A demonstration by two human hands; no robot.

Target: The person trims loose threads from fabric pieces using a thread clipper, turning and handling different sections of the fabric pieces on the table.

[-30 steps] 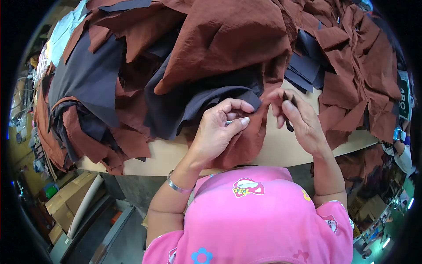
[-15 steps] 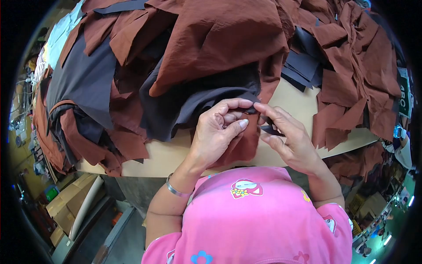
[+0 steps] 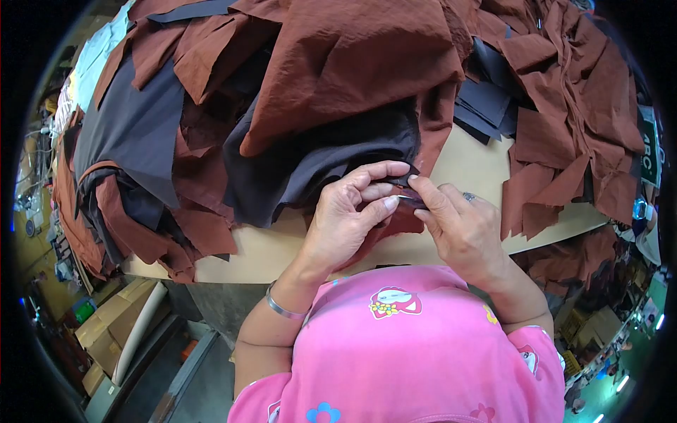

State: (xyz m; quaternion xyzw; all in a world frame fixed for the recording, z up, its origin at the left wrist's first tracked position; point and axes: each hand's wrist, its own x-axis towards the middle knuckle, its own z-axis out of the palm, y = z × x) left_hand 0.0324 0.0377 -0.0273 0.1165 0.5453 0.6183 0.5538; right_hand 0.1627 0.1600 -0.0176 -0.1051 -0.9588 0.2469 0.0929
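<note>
My left hand [image 3: 347, 210] is closed, its thumb and fingers pinching the edge of a dark navy cloth [image 3: 303, 173] joined to a rust-brown cloth [image 3: 360, 70]. Close against it is my right hand [image 3: 462, 224], with a ring on one finger. It is curled around small dark thread snips [image 3: 412, 203], whose thin shiny tip points at my left thumb. Right thumb and index finger sit at the cloth edge too. Most of the snips is hidden by the fingers. A lower flap of the brown cloth hangs beneath both hands.
Heaped brown and navy cloth pieces [image 3: 137, 134] cover the left of the tan tabletop [image 3: 465, 169]. More brown pieces [image 3: 564, 134] lie at the right, beside stacked navy pieces [image 3: 483, 109]. Cardboard boxes [image 3: 113, 324] stand below the table at left.
My right hand has turned inward and moved left, bringing the snips' tip to the cloth edge by my left thumb. My left hand has stayed nearly in place.
</note>
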